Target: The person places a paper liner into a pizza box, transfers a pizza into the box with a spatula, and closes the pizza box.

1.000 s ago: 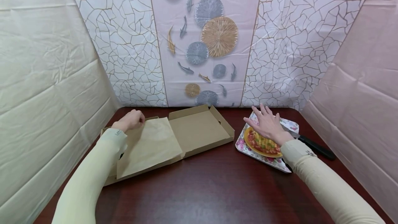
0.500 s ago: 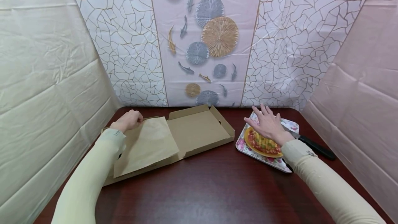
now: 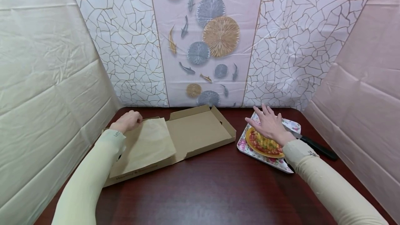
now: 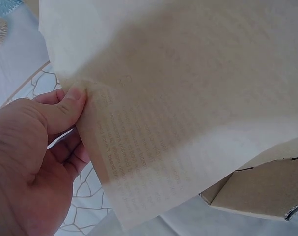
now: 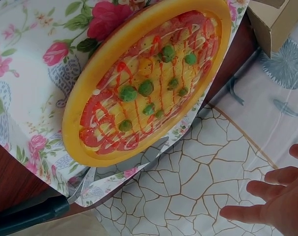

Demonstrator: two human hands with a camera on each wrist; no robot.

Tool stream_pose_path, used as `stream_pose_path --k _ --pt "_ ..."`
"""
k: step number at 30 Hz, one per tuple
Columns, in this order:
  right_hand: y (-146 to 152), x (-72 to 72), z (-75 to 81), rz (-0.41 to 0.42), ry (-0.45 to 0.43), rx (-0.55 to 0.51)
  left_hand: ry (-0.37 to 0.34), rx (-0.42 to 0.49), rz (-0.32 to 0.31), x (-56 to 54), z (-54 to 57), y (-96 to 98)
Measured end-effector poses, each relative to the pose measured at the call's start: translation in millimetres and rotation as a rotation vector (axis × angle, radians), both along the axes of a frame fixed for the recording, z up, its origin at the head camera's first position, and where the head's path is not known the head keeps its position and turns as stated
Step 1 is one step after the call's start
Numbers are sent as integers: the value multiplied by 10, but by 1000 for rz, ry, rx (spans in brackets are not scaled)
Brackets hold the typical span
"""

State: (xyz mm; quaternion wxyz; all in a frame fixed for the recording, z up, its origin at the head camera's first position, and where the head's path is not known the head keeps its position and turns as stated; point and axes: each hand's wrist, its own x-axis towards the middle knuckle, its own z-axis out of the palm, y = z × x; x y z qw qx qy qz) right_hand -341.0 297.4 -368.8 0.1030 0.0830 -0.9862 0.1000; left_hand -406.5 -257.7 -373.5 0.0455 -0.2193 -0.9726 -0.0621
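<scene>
My left hand (image 3: 128, 121) pinches the far left edge of a sheet of tan paper (image 3: 147, 145). Thumb and fingers grip that edge in the left wrist view, where faint print shows on the paper (image 4: 153, 123). The sheet lies over the left half of an unfolded cardboard pizza box (image 3: 200, 127). At the right, my right hand (image 3: 267, 122) hovers with spread fingers over a flowered tray (image 3: 242, 145), holding nothing. An oval pizza (image 5: 149, 88) with a yellow rim, red sauce lines and green pieces lies on this tray.
A black-handled server (image 5: 31, 214) with a metal blade lies along the tray's right side, its handle reaching past the edge. Dark red table (image 3: 206, 190) surface spreads in front of the box. Patterned cloth (image 3: 212, 44) hangs behind, with pale cloth at both sides.
The paper has shifted left and towards me over the box's left half, baring more of its fold and front wall. My left hand has moved slightly left; my right hand stays put.
</scene>
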Motion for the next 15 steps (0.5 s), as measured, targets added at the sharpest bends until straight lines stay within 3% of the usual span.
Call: stream_pose_path --k 15 --pt "6 2 -13 -5 -4 6 7 -29 24 84 48 30"
